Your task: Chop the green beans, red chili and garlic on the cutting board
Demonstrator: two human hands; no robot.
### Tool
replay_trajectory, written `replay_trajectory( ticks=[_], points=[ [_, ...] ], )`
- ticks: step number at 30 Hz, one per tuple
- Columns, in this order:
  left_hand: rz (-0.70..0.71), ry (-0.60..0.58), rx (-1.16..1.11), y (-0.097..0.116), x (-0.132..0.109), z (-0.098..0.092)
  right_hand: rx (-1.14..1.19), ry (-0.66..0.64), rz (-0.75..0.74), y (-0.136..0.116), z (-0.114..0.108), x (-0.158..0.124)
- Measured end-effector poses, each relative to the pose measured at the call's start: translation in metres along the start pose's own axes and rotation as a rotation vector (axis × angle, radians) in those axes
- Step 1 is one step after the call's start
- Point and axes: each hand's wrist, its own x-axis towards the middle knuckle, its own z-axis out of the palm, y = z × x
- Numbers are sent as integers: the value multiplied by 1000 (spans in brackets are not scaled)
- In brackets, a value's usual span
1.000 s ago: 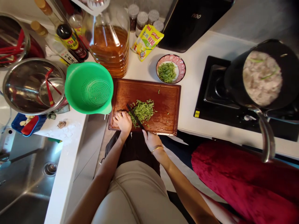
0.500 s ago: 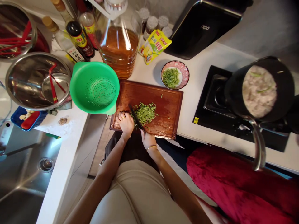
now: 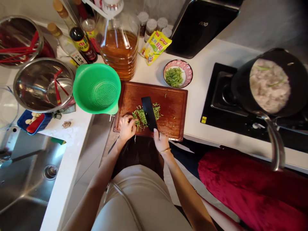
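Note:
My right hand [image 3: 160, 140] grips the handle of a black-bladed kitchen knife [image 3: 149, 112]. The blade lies tilted over a pile of thin-cut green vegetable strips [image 3: 140, 116] on a brown wooden cutting board [image 3: 174, 106]. At the pile's left edge, my left hand [image 3: 127, 128] has its fingers curled together, the tips against the strips. Whatever sits between those fingertips is too small to make out. Behind the board, a pink-rimmed bowl [image 3: 190, 71] contains more of the green strips.
A green colander [image 3: 81, 91] overlaps the board's left side, beside a steel bowl [image 3: 21, 88]. A large oil jug [image 3: 117, 54] stands behind. On the right is a hob with a pan [image 3: 243, 86] of pale food. Someone in a red garment [image 3: 240, 189] stands close on my right.
The knife has lifted off its cutting place and swung right, its flat side now turned up. My right hand moved right with it, and my left hand shifted slightly away from the blade.

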Motion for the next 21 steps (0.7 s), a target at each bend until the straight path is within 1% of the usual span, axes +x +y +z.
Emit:
replay_trajectory(
  ticks=[2, 4, 7, 10, 13, 17, 19, 21],
  points=[
    [182, -101, 45, -1, -1, -1, 19, 5, 18, 4, 1, -6],
    [298, -137, 109, -1, 2, 1, 34, 17, 23, 7, 4, -10],
    [406, -101, 181, -2, 12, 6, 48, 42, 7, 10, 5, -13],
    [465, -46, 201, -4, 18, 8, 47, 74, -16, 10, 3, -15],
    [440, 26, 199, -10, 11, 8, 35, 84, -14, 9, 2, -16],
    [282, 131, 205, -18, -8, 7, 10, 63, 11, 7, 5, -16],
    [198, 156, 203, -18, -14, 8, 0, 44, 10, 6, 7, -17],
    [163, 152, 191, -16, -15, 8, -8, 37, 8, 5, 8, -17]
  ],
)
